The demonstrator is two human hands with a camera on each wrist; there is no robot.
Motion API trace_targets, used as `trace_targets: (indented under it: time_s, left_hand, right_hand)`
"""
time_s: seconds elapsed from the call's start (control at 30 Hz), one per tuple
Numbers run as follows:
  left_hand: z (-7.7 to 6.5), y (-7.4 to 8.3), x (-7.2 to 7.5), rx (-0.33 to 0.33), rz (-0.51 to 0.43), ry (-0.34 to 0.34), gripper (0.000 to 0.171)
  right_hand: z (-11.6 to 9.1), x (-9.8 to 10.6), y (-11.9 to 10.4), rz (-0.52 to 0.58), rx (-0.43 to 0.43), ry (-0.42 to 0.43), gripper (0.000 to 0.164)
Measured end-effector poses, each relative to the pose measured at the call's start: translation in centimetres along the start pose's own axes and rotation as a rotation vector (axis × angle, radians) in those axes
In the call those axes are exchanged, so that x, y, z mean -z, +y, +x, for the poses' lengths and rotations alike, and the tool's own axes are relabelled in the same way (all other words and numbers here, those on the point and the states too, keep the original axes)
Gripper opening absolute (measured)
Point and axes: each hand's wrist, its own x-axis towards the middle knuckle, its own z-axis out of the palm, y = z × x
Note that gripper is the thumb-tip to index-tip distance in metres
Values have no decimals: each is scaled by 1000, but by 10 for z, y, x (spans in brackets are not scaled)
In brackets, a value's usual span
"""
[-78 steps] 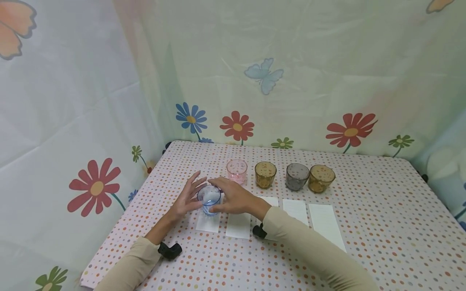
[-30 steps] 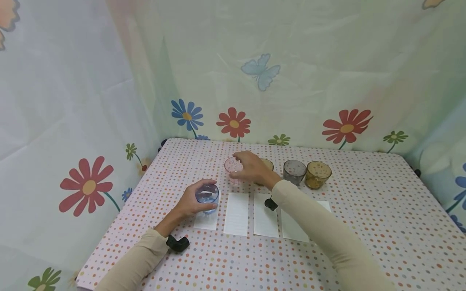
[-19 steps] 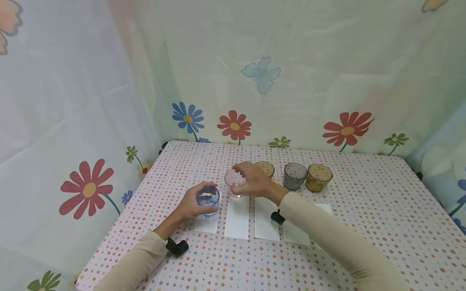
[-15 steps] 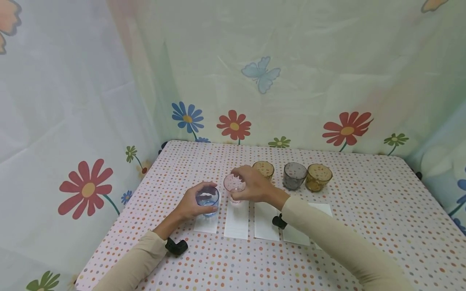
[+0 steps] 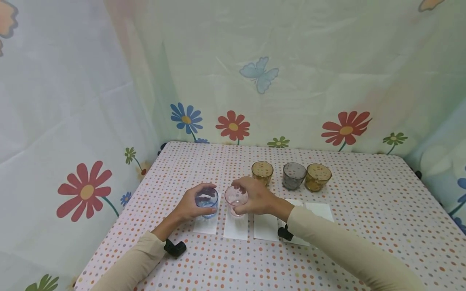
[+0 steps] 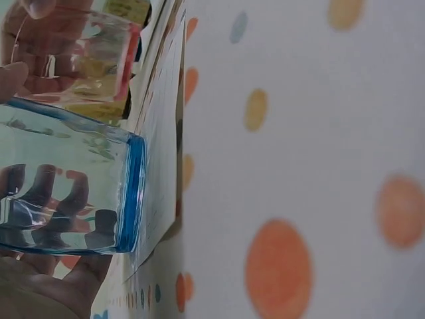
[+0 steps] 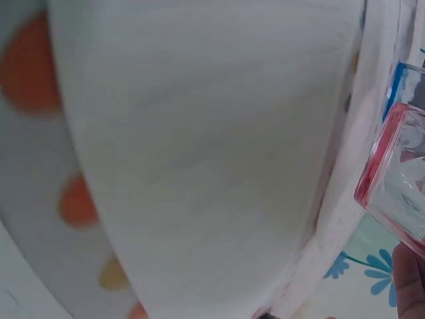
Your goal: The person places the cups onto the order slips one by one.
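Observation:
Thumb and fingers of my left hand (image 5: pixel 189 204) curl round a clear blue glass (image 5: pixel 208 204), upright over the leftmost white paper strip (image 5: pixel 205 227). My right hand (image 5: pixel 259 197) grips a clear pink glass (image 5: pixel 234 199) from its right side, over the second paper strip (image 5: pixel 236 231). The two glasses stand side by side with a narrow gap. In the left wrist view, fingers show through the wall of the blue glass (image 6: pixel 66 153), and the pink glass (image 6: pixel 80 60) is beyond it. The right wrist view catches the pink glass (image 7: pixel 398 173) at its right edge, overlapping the blue one.
Behind the strips stand an amber glass (image 5: pixel 262 173), a grey glass (image 5: pixel 294 176) and a wider amber glass (image 5: pixel 318 178). More paper strips (image 5: pixel 266 228) lie to the right, partly under my right forearm. Dotted cloth (image 5: pixel 364 210) covers the table; printed curtains hang behind and at the sides.
My right hand has left the blue glass, taken the pink glass from the back row and brought it nearer, over the second strip. My left hand has closed round the blue glass.

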Motion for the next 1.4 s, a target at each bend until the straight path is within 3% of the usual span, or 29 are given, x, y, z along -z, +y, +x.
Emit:
trace_targets:
  time_s: [0.5, 0.67, 0.77, 1.0, 1.13, 1.23, 1.4]
  left_hand:
    - [1, -2, 0, -32, -3, 0, 62]
    - [6, -29, 0, -34, 9, 10, 65]
    - [6, -38, -1, -18, 10, 10, 66]
    - [3, -7, 1, 8, -5, -21, 63]
    - [0, 2, 2, 11, 4, -35, 63]
    - [0, 1, 2, 13, -5, -34, 62]
    - [0, -2, 2, 8, -15, -33, 63]
  right_hand:
    - [-8, -6, 5, -36, 20, -23, 71]
    - [-10, 1, 5, -36, 21, -46, 76]
    - [-10, 5, 8, -30, 39, 4, 68]
    - [-5, 21, 22, -131, 47, 227, 54]
    - [-3, 30, 32, -209, 8, 244, 59]
    - [-1, 35, 39, -242, -70, 225, 66]
    - [3, 38, 45, -177, -239, 218, 72]
